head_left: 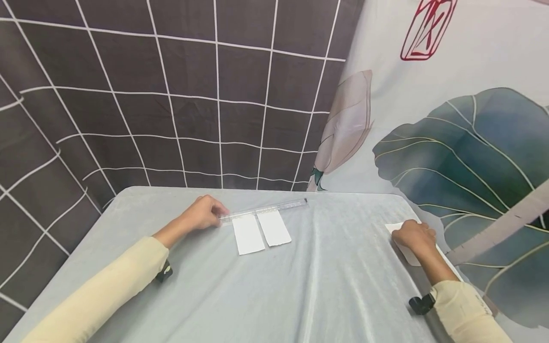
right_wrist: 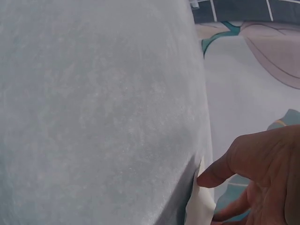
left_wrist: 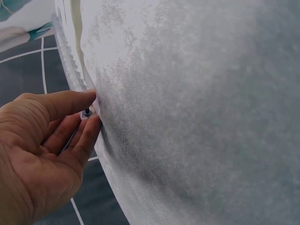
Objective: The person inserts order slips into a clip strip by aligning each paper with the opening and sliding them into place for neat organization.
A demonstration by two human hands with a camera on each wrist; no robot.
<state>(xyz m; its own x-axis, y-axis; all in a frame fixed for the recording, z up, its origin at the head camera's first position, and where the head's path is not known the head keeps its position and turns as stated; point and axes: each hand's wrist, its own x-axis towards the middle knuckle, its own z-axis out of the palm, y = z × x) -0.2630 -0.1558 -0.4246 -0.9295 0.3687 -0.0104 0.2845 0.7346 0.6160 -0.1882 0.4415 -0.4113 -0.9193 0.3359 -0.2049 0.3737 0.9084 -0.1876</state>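
Note:
A clear plastic ruler [head_left: 291, 204] lies at a slight slant near the table's far edge. My left hand [head_left: 203, 213] pinches its left end between thumb and fingers, and the left wrist view shows that end of the ruler [left_wrist: 70, 65] at the fingertips. Just below the ruler lie two white paper pieces side by side, a left piece [head_left: 249, 237] and a right piece [head_left: 275, 229], with a narrow gap between them. Over at the right edge, my right hand [head_left: 415, 235] pinches another white piece of paper [right_wrist: 199, 206], partly hidden under the hand.
A pale grey-blue cloth [head_left: 343, 286] with soft folds covers the table. Behind it hangs a dark curtain with white grid lines [head_left: 188, 62]. A white cloth printed with a large teal leaf [head_left: 484, 152] hangs at the right, close to the table's edge.

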